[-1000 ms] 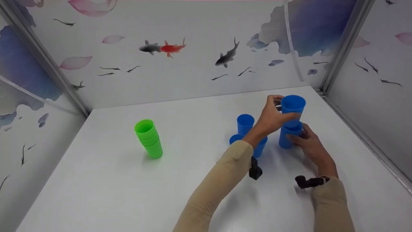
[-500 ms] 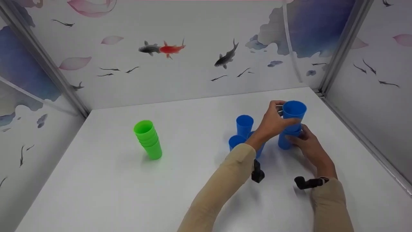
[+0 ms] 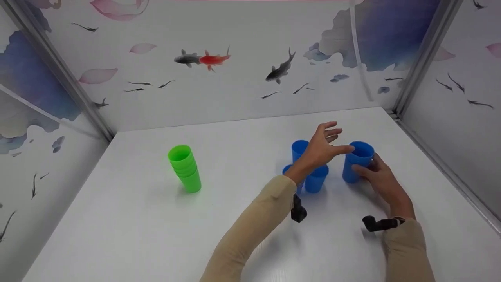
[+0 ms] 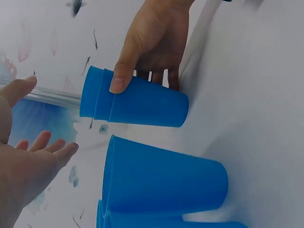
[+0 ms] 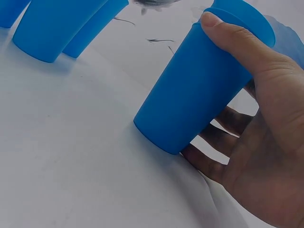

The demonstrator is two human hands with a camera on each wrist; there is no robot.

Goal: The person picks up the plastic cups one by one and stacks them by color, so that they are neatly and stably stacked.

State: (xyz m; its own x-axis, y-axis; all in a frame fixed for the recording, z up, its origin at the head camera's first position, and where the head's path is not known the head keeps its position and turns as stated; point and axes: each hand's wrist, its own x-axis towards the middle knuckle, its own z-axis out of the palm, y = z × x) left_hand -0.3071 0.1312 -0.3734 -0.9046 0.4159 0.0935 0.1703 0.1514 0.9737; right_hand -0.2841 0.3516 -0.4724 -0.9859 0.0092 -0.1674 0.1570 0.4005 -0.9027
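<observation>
While the right hand (image 3: 382,179) grasps a stack of blue, tapered, plastic-looking cups (image 5: 192,88), its thumb just below the upper rims, the left hand (image 3: 321,149) is released: the fingers are spread, hold nothing, and stand just beside the stack's top. The stack seems to rest on the smooth white table (image 3: 156,235), its rims showing close above one another, so the top cup is probably seated.

The right hand's job is likely to steady the stack; a firm but light grip would serve best, as squeezing could bend the wall and jam the nesting. Its thumb would sit more safely a little lower, away from the next lip.

Just left of the stack stands a cluster of three loose blue tapered cups (image 3: 316,182), with the left arm in its beige sleeve (image 3: 250,221) crossing above. Lifting that wrist first should avoid knocking them; each cup is best gripped near its rim and lowered straight down. Well left of the stack, the bright green nested plastic-looking cups (image 3: 188,174) are out of the way.
</observation>
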